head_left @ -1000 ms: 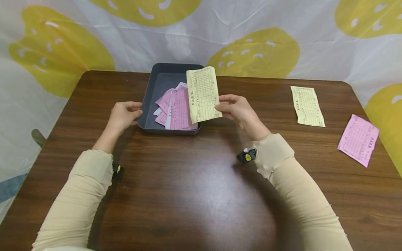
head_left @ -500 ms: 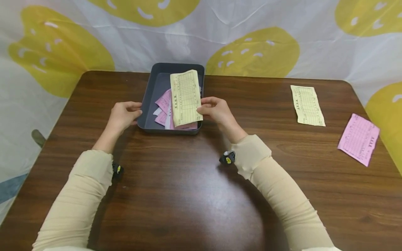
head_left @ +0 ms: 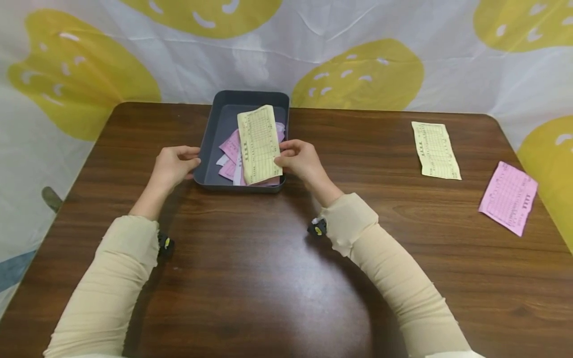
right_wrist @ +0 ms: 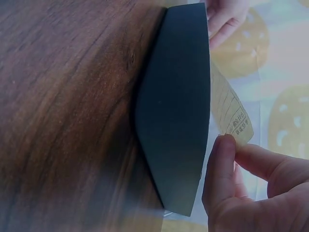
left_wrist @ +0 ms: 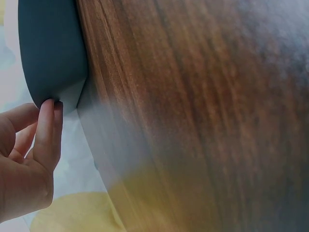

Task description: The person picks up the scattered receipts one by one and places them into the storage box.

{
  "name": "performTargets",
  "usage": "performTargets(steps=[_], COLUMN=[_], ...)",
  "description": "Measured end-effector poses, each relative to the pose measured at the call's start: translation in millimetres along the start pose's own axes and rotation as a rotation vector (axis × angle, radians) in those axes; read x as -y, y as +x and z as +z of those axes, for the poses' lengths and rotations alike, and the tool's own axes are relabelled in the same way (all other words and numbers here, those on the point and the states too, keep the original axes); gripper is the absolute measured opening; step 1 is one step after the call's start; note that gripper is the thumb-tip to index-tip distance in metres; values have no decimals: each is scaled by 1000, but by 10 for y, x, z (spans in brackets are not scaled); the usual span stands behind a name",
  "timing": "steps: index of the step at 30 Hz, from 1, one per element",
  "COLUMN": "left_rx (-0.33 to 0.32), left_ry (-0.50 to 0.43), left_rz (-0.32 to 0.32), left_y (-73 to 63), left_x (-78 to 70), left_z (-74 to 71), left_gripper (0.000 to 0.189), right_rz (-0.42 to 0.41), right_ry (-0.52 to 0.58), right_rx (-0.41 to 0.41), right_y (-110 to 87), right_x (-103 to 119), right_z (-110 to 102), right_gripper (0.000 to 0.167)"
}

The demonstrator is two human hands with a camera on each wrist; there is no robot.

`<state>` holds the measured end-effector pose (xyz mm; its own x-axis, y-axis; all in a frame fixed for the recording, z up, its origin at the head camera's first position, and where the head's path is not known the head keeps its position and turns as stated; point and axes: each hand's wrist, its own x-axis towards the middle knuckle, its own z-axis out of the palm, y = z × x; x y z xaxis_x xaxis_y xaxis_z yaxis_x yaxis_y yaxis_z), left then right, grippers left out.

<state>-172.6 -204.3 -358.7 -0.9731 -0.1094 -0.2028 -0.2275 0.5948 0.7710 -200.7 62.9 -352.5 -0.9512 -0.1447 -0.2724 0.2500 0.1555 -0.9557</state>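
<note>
My right hand [head_left: 302, 161] pinches the lower right edge of a yellow printed slip [head_left: 259, 144] between thumb and fingers. The slip lies over a dark grey rectangular tray [head_left: 225, 117], covering part of a loose pile of pink slips [head_left: 231, 145] and white paper inside it. In the right wrist view, a corner of the yellow slip [right_wrist: 236, 116] shows above the tray wall [right_wrist: 174, 106], thumb and finger meeting on it. My left hand [head_left: 170, 166] pinches the tray's left rim near the front corner. Its fingertips [left_wrist: 48, 104] sit against that rim in the left wrist view.
Another yellow slip [head_left: 436, 150] lies at the right of the brown wooden table [head_left: 250, 278]. Farther right, near the table's side edge, is a pink slip [head_left: 509, 198]. A white cloth with yellow patterns [head_left: 358, 74] hangs behind the table.
My right hand has carried the yellow slip left, from beyond the tray's right rim to over the pile inside, and slightly down. The left hand has stayed at the tray rim.
</note>
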Motion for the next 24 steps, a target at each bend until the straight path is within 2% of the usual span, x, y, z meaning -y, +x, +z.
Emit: performTargets(steps=[24], left_rx=[-2], left_ry=[9], left_rz=[-7], left_y=[1], left_x=[4], left_z=[4], left_gripper=[39], right_rz=[-78], right_ry=[-126], right_rx=[-24], right_y=[7], right_x=[-24], right_z=[91], right_gripper=[38])
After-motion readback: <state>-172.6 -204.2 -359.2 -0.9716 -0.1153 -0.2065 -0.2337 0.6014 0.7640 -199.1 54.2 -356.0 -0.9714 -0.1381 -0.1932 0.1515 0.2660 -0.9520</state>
